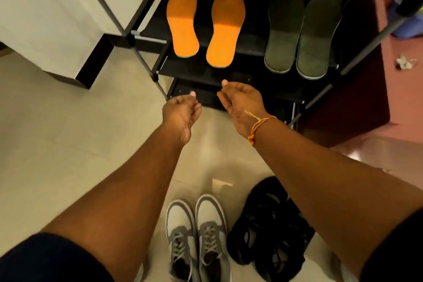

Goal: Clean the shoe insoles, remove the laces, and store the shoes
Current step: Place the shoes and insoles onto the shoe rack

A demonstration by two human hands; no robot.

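Left hand (180, 110) empty, fingers loosely curled, over the floor at the shoe rack's (254, 41) front edge. Orange insoles (183, 23) lie flat on the left half of the shelf. Right hand (242, 103) also empty and relaxed. Green insoles (283, 30) on the right half. Grey sneakers (196, 236) on the floor near me, laces in, black shoes (270, 231) just beside. I reckon laces next: slacken from the top eyelets down, no yanking.

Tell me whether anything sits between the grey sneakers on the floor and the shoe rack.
Nothing visible does: only floor runs from the grey sneakers to the shoe rack. The left hand and right hand hover empty by its lower shelf. A higher shelf already carries orange insoles and green insoles.
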